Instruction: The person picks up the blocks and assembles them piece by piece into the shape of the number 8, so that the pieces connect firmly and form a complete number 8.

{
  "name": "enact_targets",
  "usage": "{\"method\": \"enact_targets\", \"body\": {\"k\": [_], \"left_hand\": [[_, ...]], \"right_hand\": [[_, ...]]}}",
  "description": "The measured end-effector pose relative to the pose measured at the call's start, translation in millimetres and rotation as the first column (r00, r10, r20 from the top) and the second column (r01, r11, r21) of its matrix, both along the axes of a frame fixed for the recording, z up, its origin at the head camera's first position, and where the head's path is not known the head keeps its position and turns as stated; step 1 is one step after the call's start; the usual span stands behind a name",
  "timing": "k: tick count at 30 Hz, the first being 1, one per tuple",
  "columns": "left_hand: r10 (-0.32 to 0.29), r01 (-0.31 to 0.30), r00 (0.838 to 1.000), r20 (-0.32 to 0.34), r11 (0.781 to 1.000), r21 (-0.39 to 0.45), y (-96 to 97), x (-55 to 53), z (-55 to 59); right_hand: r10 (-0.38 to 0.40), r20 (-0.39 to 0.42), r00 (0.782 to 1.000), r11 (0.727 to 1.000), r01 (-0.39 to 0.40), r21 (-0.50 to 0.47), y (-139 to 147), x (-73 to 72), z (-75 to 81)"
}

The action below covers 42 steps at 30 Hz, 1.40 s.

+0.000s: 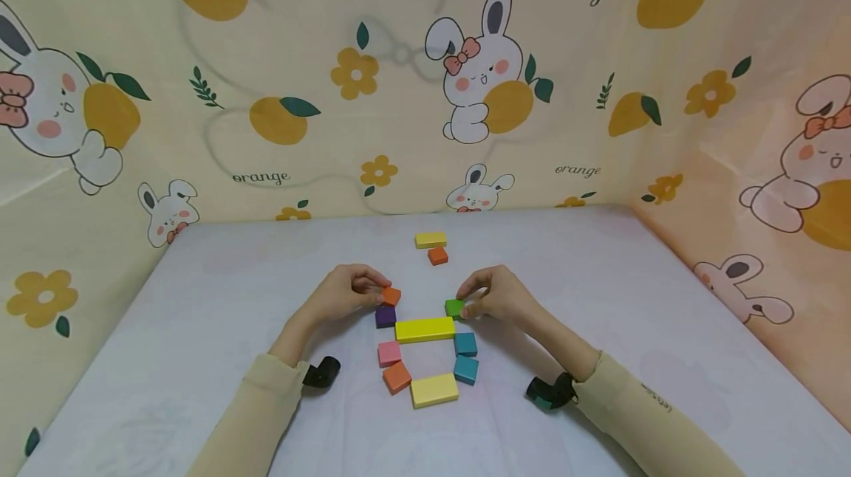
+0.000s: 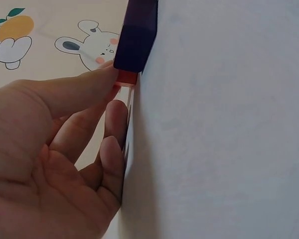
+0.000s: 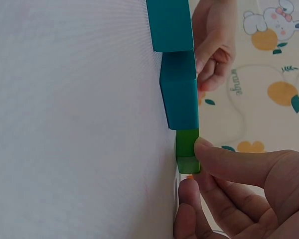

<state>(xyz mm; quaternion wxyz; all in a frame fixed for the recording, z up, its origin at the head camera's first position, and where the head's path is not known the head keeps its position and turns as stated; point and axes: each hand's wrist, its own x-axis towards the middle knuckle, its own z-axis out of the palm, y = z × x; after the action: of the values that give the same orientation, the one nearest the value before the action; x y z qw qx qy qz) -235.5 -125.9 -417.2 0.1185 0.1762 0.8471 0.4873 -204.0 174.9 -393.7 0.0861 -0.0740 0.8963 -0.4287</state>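
Note:
My left hand (image 1: 347,291) pinches an orange block (image 1: 391,296) between thumb and fingers, just behind a purple block (image 1: 385,317). In the left wrist view the purple block (image 2: 136,37) partly hides the orange block (image 2: 126,78). Across from it my right hand (image 1: 500,295) pinches a green block (image 1: 455,308) on the table. The right wrist view shows the thumb on the green block (image 3: 188,149), beyond a teal block (image 3: 180,94). A long yellow block (image 1: 425,329) lies between the two sides of the arrangement.
Nearer me are a pink block (image 1: 389,354), an orange block (image 1: 397,377), two teal blocks (image 1: 466,345) and a pale yellow block (image 1: 434,391). Farther back lie a small yellow block (image 1: 431,241) and another orange block (image 1: 438,255). A printed cloth (image 1: 399,122) stands behind the white table (image 1: 233,300).

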Motion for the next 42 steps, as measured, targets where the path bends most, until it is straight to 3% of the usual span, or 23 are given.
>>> {"method": "enact_targets", "body": {"k": [15, 22, 42], "left_hand": [[0.016, -0.016, 1.000, 0.004, 1.000, 0.002, 1.2, 1.5, -1.0], [-0.004, 0.004, 1.000, 0.014, 1.000, 0.009, 0.2, 1.8, -0.4], [0.007, -0.006, 1.000, 0.022, 1.000, -0.014, 1.1, 1.8, 0.0]], "right_hand": [[-0.008, 0.023, 1.000, 1.000, 0.008, -0.012, 0.3, -1.1, -0.6], [-0.008, 0.041, 0.999, 1.000, 0.008, -0.007, -0.5, -0.9, 0.1], [0.044, 0.039, 0.998, 0.999, -0.045, 0.024, 0.6, -1.8, -1.4]]}}
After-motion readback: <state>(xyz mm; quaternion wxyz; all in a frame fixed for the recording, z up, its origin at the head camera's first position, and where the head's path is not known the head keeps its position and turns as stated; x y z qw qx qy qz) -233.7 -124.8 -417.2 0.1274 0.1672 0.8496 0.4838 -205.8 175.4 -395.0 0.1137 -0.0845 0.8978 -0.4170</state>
